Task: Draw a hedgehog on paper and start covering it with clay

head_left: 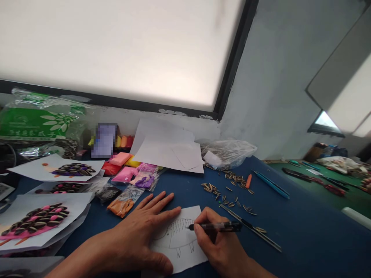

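Observation:
A small sheet of white paper (185, 263) lies on the blue tabletop, bearing a line drawing of a rounded animal with short legs and rows of small marks on its back. My left hand (147, 227) is spread flat over the sheet's left side, fingers apart. Pinched in my right hand (217, 243) is a black pen (222, 226), its tip at the drawing's upper right part. Just right of that hand lie thin metal tweezers (255, 229) and loose sunflower seeds (228, 203).
Finished seed-and-clay pictures (52, 222) are stacked at left. Packets of coloured clay (126, 173), blank paper sheets (171, 144) and a clear plastic bag (228, 152) lie along the wall. A blue tool (271, 183) rests at right; a green table (313, 183) stands beyond.

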The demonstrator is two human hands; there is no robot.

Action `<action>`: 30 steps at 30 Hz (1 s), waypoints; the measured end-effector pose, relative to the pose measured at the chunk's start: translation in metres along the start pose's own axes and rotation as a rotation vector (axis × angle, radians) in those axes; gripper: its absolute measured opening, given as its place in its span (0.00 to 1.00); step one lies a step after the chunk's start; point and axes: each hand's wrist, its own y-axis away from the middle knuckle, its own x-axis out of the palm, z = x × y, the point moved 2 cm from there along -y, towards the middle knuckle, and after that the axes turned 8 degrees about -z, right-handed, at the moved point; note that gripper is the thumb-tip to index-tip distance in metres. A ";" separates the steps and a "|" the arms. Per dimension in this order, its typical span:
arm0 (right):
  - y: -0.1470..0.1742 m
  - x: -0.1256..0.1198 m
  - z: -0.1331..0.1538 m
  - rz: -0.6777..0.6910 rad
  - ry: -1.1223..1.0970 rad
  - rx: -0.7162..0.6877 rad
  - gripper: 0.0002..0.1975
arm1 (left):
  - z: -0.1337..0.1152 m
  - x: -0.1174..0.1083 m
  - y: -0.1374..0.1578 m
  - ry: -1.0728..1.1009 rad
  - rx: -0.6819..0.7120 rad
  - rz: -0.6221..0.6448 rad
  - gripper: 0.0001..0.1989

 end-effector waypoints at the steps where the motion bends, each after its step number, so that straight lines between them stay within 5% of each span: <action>1: 0.000 -0.001 -0.001 -0.014 -0.008 0.010 0.10 | 0.000 0.000 0.000 0.001 0.004 -0.004 0.50; 30: -0.003 -0.004 0.002 0.001 0.099 -0.027 0.10 | -0.005 -0.004 0.000 -0.029 -0.049 0.031 0.50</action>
